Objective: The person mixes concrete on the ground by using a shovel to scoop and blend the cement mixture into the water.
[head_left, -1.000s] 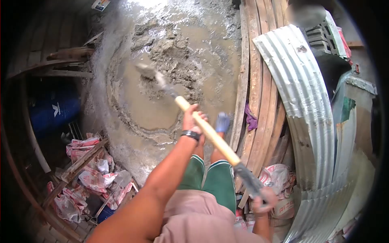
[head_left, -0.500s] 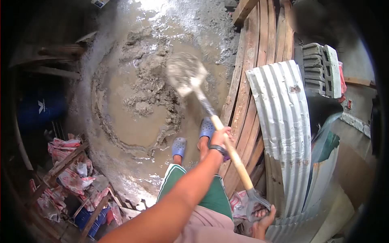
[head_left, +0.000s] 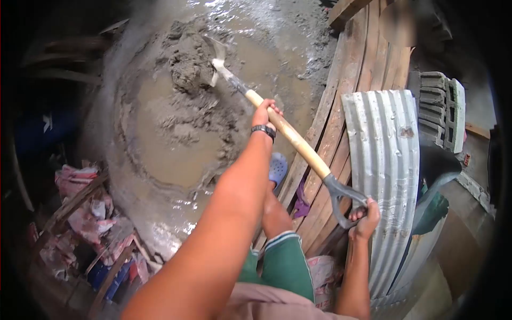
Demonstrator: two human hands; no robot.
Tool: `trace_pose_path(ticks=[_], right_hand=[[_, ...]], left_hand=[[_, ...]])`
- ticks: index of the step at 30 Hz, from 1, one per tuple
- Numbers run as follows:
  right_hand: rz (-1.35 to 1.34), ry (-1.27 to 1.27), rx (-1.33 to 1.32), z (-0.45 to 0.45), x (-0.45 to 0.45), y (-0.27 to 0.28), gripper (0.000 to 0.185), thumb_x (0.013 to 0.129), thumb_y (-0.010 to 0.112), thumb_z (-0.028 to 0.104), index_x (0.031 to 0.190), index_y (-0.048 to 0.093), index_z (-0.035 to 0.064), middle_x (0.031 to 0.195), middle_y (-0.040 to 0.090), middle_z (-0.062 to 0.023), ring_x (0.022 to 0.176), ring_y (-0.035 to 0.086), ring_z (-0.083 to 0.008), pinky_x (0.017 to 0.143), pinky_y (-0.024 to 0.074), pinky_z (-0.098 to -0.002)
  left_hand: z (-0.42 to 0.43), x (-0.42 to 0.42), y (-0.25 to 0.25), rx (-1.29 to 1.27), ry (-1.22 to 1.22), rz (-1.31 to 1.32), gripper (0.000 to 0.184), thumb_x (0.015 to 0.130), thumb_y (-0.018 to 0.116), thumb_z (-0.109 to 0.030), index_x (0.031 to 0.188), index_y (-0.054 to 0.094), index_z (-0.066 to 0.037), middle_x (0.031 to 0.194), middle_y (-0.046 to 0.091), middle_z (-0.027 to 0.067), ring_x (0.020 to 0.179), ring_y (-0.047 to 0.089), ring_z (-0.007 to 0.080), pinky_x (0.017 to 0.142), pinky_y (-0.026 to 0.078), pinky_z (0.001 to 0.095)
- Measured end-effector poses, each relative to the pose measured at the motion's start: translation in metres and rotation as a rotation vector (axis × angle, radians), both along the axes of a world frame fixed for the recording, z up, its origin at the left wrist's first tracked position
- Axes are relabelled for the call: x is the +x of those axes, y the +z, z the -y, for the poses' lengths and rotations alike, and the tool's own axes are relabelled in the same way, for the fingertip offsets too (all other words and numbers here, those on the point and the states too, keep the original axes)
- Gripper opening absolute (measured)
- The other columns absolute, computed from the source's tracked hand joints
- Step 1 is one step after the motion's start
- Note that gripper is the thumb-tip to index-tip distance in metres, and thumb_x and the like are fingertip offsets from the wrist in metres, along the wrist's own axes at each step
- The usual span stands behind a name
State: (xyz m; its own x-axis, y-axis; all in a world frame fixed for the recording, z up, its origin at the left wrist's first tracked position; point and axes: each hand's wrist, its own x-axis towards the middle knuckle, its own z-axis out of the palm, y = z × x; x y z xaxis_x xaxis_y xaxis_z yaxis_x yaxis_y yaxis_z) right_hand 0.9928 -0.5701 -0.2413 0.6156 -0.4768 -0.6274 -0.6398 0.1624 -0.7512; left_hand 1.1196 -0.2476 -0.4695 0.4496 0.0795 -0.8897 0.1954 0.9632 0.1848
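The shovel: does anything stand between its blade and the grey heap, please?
Nothing visible does. The shovel blade is close beside the heap, though whether they touch is unclear. The left hand grips the wooden shaft and the right hand the dark handle.

Wet grey floor (head_left: 290, 29), long wooden planks (head_left: 352, 69), corrugated metal sheet (head_left: 381, 186), hollow block (head_left: 455, 114), bright glare (head_left: 226, 17)

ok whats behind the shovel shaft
Muddy water and wooden planks show along both sides of the shovel shaft; the strip directly behind is covered, partly by the left hand too.
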Motion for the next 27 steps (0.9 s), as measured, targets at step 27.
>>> trace_pose_path(ticks=[27], right_hand=[[-0.147,-0.404,-0.402,0.113,0.064,0.171,0.030,0.091,0.056,0.038,0.073,0.047,0.0154,0.054,0.034,0.0051,0.043,0.036,-0.0087,0.040,0.0331,-0.0281]], left_hand=[[0.186,0.106,0.071,-0.269,-0.157,-0.169,0.014,0.079,0.070,-0.009,0.079,0.057,-0.008,0.065,0.054,0.0039,0.053,0.056,0.0187,0.048,0.050,0.0357]])
